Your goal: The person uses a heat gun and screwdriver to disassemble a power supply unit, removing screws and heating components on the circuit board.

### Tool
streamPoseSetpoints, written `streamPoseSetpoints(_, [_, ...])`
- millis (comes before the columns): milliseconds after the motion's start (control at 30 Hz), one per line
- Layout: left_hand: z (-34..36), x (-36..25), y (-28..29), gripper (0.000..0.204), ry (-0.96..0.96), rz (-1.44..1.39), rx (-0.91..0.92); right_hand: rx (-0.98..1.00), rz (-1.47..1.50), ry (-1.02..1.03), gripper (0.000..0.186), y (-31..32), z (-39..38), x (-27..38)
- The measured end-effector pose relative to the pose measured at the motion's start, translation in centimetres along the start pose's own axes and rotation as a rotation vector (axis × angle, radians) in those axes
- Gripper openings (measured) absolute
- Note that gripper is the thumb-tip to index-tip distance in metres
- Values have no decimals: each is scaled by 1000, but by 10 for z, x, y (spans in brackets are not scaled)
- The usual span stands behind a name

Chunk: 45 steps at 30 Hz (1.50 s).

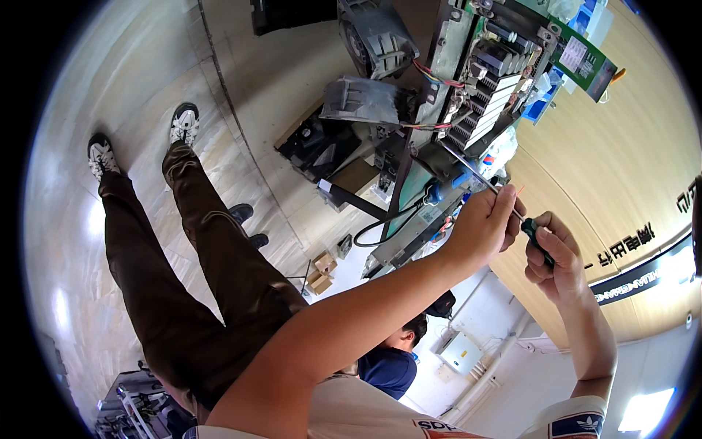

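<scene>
My right hand (556,256) is wrapped round the green handle of a screwdriver (540,241). Its long, thin metal shaft runs down to the left, and the fingers of my left hand (486,225) are closed around it. The tip end reaches the edge of an opened electronic unit (439,69), close to a row of finned metal heat sinks (482,110); exact contact at the tip is too small to tell. Red and multicoloured wires (435,126) leave the unit beside the heat sinks. A blue-and-black cable connector (439,192) lies near my left hand.
Grey fan housings (365,99) and dark parts stand beside the unit. A green circuit board (581,58) with a white label and blue trays (541,102) lie on its other side. Another person in dark blue (387,369) is behind, and small cardboard boxes (322,272) sit on the floor.
</scene>
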State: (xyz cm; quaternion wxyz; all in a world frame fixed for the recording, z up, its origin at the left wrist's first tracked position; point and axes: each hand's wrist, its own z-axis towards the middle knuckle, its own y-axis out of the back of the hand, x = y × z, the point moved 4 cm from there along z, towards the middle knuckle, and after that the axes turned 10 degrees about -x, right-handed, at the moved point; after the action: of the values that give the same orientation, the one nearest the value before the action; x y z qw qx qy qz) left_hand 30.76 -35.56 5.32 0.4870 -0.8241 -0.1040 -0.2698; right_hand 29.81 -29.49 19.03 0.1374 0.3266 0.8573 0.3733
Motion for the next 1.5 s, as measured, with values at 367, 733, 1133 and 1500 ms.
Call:
streamPoseSetpoints(367, [-2, -5, 0, 42, -15, 16, -4, -257, -1007, 1018, 23, -5, -13, 8])
streamPoseSetpoints(733, [-3, -4, -1, 43, -7, 20, -36, -151, -503, 532, 13, 8, 0, 0])
streamPoseSetpoints(1133, [-4, -4, -4, 42, 31, 17, -68, -137, -240, 248, 18, 2, -1, 2])
streamPoseSetpoints(1500, [-8, 6, -7, 40, 41, 94, -41, -68, -299, 396, 28, 23, 3, -8])
